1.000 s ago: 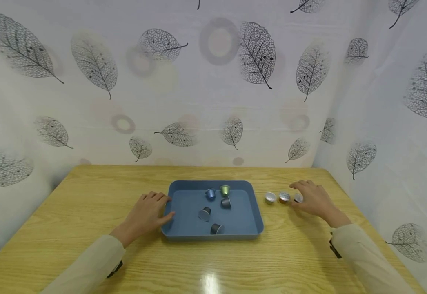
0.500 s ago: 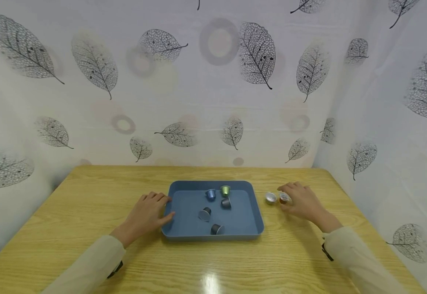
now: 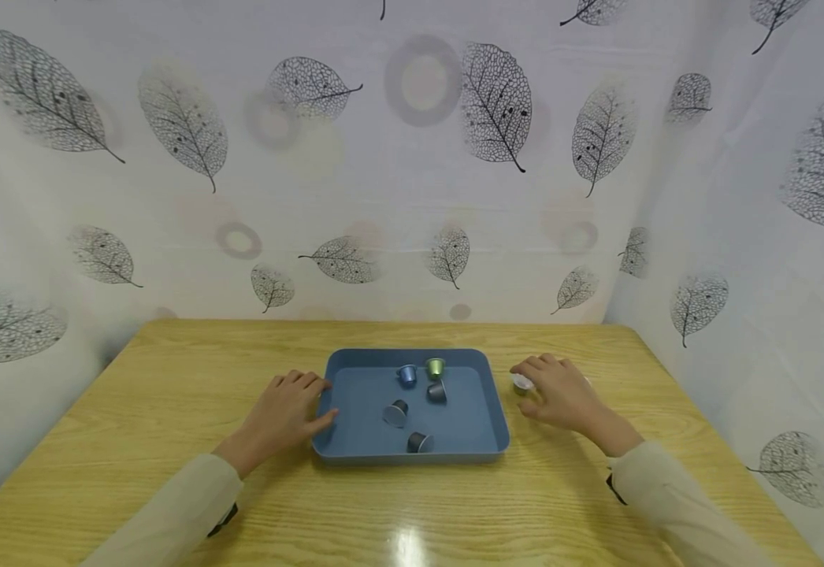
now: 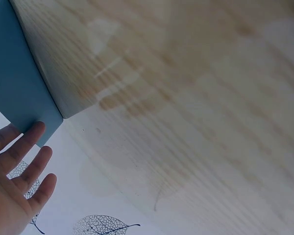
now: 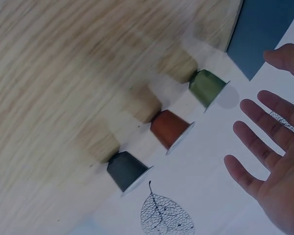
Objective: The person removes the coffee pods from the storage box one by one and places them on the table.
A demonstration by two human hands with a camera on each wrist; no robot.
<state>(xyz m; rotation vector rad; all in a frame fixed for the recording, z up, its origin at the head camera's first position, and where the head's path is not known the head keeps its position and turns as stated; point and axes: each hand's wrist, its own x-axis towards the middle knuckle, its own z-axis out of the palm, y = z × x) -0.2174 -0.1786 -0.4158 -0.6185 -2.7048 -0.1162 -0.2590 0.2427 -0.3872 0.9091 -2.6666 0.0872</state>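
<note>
My left hand (image 3: 277,413) rests at the left edge of the blue tray (image 3: 355,429), its fingers spread and touching the wall. My right hand (image 3: 561,398) hovers with loosely bent fingers over a row of coffee capsules right of the tray. Its fingertips are close to the nearest one, a green capsule (image 5: 207,89). Beside that stand an orange-brown capsule (image 5: 170,129) and a dark grey-green capsule (image 5: 127,171), foil lids up. In the head view the hand mostly hides these two. Nothing shows in either hand.
Inside the tray lie a blue capsule (image 3: 407,375), a light green capsule (image 3: 435,367) and several dark capsules, one dark capsule (image 3: 420,442) near the front wall. A leaf-patterned cloth (image 3: 384,181) hangs behind and beside the wooden table (image 3: 192,354).
My right hand has moved left along the row, from the capsule farthest right to the one nearest the tray. The left hand and the tray have stayed put.
</note>
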